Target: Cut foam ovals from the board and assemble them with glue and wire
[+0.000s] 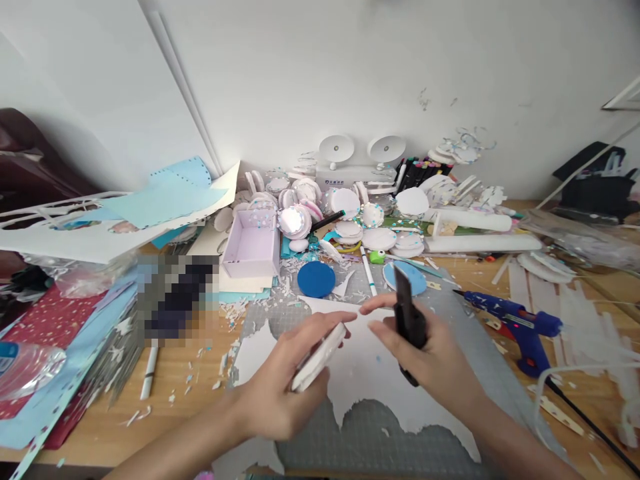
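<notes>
My left hand grips a flat white round piece edge-on, fingers wrapped round it, above a grey cutting mat. My right hand is closed on a black utility knife, blade end up, index finger stretched toward the white piece. The two hands almost meet over a sheet of cut white paper lying on the mat.
A blue hot glue gun lies right of the mat with its cord trailing. Behind are a blue disc, a pale purple box, several white round pieces, markers and paper scraps. Card sheets pile up at the left.
</notes>
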Available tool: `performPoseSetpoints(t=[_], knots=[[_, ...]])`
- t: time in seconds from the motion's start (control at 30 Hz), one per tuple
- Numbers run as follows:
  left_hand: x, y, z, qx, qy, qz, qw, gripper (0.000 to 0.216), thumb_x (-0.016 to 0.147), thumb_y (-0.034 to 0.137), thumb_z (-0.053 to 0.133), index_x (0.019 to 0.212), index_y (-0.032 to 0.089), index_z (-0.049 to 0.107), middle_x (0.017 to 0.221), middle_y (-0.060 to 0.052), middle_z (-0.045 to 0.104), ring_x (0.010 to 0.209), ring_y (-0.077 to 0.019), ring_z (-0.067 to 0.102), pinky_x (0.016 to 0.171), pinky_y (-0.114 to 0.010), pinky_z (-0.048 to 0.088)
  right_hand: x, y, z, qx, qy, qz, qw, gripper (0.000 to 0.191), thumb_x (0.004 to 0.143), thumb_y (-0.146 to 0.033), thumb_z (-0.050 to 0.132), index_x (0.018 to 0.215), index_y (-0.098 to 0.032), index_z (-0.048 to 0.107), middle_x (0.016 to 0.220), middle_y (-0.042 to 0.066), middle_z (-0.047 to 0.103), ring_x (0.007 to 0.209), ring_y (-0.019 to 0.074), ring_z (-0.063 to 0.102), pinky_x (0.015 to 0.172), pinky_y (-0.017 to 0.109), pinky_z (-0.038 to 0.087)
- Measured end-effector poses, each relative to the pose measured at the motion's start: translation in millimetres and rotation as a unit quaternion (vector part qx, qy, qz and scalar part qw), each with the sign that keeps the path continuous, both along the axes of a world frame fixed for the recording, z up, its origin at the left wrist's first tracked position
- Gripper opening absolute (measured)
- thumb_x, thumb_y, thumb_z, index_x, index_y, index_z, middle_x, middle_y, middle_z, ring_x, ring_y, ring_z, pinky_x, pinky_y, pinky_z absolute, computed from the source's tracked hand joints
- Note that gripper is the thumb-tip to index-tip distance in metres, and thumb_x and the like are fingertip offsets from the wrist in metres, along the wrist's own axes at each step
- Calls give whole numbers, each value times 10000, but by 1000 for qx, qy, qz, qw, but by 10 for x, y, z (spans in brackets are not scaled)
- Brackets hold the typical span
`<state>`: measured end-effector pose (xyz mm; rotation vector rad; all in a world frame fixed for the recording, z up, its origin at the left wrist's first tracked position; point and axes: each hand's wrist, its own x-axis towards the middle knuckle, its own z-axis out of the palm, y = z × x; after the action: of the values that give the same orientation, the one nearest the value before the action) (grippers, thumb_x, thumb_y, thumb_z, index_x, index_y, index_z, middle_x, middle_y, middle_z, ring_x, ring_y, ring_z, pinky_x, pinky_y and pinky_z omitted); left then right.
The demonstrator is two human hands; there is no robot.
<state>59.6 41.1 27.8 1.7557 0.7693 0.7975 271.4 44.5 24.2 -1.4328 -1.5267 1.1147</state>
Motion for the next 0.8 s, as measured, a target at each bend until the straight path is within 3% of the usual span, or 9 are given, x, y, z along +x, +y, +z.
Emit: performPoseSetpoints(t=[0.1,0.17,0.2,0.3,0.37,0.47,0.53,0.63,0.8], knots=[[-6,18,-11,-22,-17,15,999,459,719,104,524,1167,195,565,1034,-98,621,889,-244,561,800,-370,443,86,25,-37,-19,10,-29,999,274,864,-480,540,950,-221,567,471,-86,337,427,113,338,461,257,321],[12,23,-28,-140,-108,9,984,411,704,155,526,1111,169,579,981,-108,634,855,-241,571,755,-364,457,132,42,-58,-26,13,-21,999,291,873,-484,521,986,-217,539,480,-89,349,430,111,346,471,259,331],[28,24,-39,-220,-173,-5,960,412,684,188,523,1090,154,580,956,-116,642,837,-244,583,717,-355,466,151,50,-67,-31,11,-13,999,293,876,-480,516,1004,-217,525,494,-89,358,431,109,347,475,258,333],[85,15,-70,-427,-336,-63,837,455,597,256,494,1017,104,582,868,-143,658,744,-247,625,584,-300,475,206,67,-99,-46,-11,-1,999,297,880,-472,494,1032,-217,493,578,-70,440,451,104,373,493,259,349],[111,-2,-81,-496,-382,-91,774,467,579,270,470,989,81,591,824,-154,665,687,-237,644,524,-266,473,245,65,-141,-47,-47,2,998,309,880,-472,482,1049,-213,486,679,-35,528,506,120,447,519,266,376],[121,-29,-81,-543,-411,-117,723,464,600,283,448,983,72,604,803,-162,677,655,-234,665,476,-243,476,295,38,-243,-41,-123,22,991,268,877,-430,491,1035,-214,499,846,19,611,707,181,575,630,300,446],[116,-38,-70,-558,-410,-137,708,466,610,286,447,991,70,608,801,-161,683,651,-236,670,466,-245,480,321,11,-320,-44,-159,62,984,213,884,-378,485,1018,-216,518,928,41,637,842,220,605,723,341,475],[103,-31,-52,-565,-386,-158,711,487,622,296,453,1024,66,605,812,-156,688,660,-237,672,484,-260,490,372,-13,-422,-38,-190,103,976,224,901,-335,465,1074,-212,536,1061,80,653,979,258,613,821,397,489],[50,17,-117,-549,-378,-137,732,516,695,369,442,1075,50,586,863,-182,675,711,-251,668,548,-284,500,616,45,-590,52,-304,63,949,389,930,-397,436,1263,-203,489,1243,138,611,1105,305,595,904,465,479]])
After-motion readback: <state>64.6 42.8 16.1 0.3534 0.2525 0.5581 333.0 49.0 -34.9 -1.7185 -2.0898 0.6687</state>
